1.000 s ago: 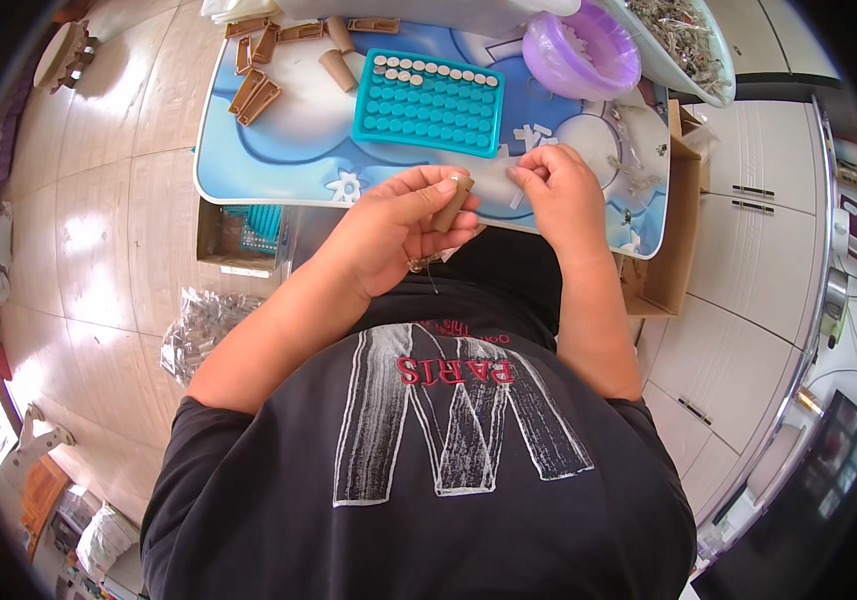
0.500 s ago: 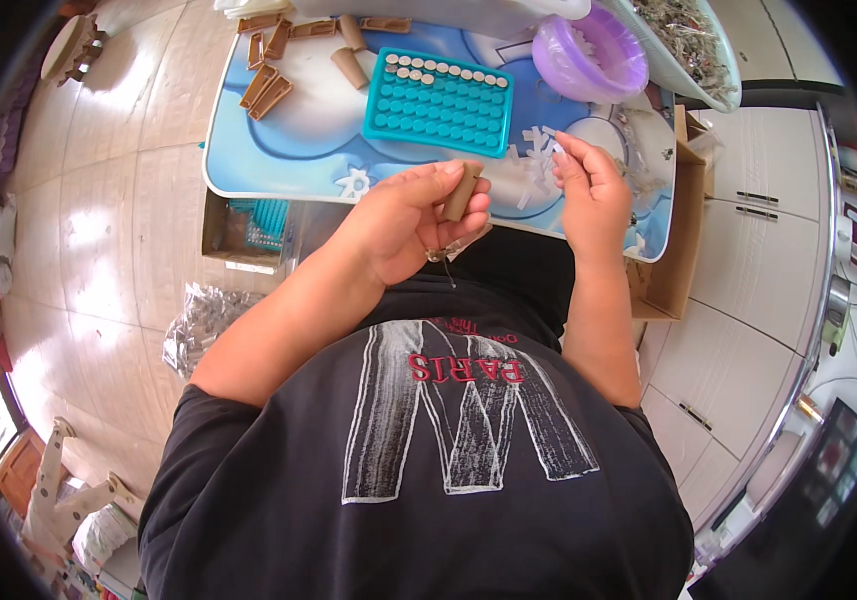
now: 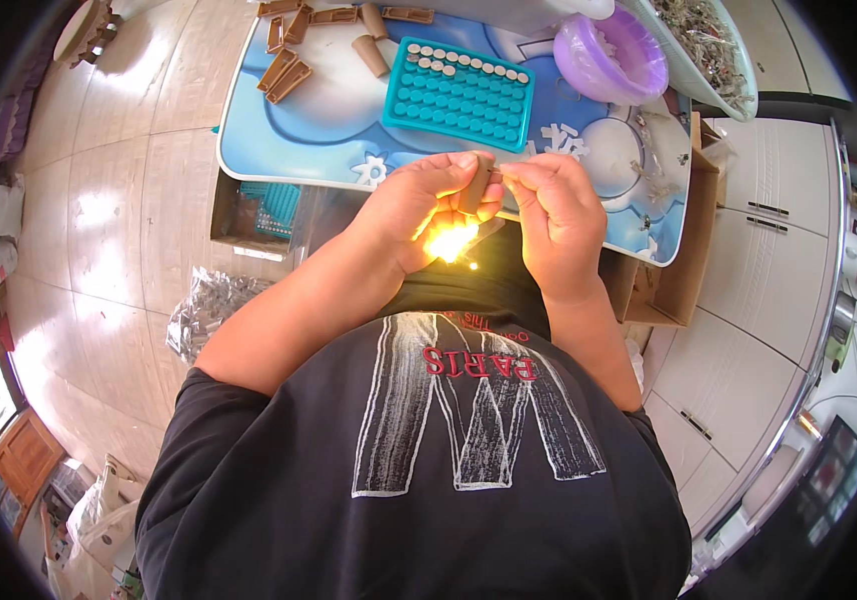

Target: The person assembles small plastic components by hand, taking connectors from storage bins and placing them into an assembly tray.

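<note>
My left hand point(image 3: 399, 208) grips a brown cork-shaped casing point(image 3: 476, 188) over the table's near edge. Below it, against my fingers, a bright yellow light point(image 3: 450, 240) glows and hides part of the palm. My right hand point(image 3: 561, 212) meets the casing's upper right side in a pinch; what its fingertips hold is too small to make out. Just beyond my hands, white strips point(image 3: 562, 139) lie loose on the table. A teal tray point(image 3: 454, 132) of round pockets sits farther back, with round white-topped discs point(image 3: 464, 61) in its far rows.
Brown half-shells point(image 3: 287, 80) and a whole cork casing point(image 3: 371, 56) lie at the table's far left. A purple bowl point(image 3: 571, 72) and a pale bin point(image 3: 746, 92) of tangled wire stand far right. Cardboard boxes point(image 3: 661, 300) flank the table; silver foil point(image 3: 209, 305) lies left.
My right hand has moved left from beside the white strips to the casing. A yellow light now shines under my left hand. The view has shifted slightly.
</note>
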Motion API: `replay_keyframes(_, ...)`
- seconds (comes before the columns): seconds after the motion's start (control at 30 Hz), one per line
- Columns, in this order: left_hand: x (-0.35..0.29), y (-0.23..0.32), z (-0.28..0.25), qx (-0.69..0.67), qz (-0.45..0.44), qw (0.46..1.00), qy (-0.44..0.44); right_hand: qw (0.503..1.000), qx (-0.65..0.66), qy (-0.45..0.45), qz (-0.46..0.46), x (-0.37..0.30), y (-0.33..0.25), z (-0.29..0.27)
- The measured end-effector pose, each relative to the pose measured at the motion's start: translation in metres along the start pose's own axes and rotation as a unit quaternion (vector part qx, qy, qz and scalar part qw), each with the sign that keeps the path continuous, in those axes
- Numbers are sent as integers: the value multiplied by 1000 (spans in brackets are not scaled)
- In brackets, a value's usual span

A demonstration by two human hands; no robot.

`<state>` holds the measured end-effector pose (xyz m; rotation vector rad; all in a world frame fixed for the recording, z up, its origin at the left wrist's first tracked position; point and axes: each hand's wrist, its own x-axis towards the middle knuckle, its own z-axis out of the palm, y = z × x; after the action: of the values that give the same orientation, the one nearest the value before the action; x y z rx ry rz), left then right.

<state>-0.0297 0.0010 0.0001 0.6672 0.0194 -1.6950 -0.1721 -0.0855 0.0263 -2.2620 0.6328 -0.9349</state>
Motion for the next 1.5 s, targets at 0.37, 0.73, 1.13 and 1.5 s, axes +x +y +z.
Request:
replay_keyframes(0.37,1,-1,8,21,3,998,53,997,-67,-16,-37,2,7,-1)
replay_keyframes(0.73,2,-2,9,35,-12,998,52,995,5,-78,61,6,4,-7)
replay_keyframes(1.13,4,-6,4,48,9,999,18,999,-16,-40,6,1,9,-2)
replay_keyframes(1.5,3,-7,14,44,9,995,86,1000,-20,-16,14,-4,8,2)
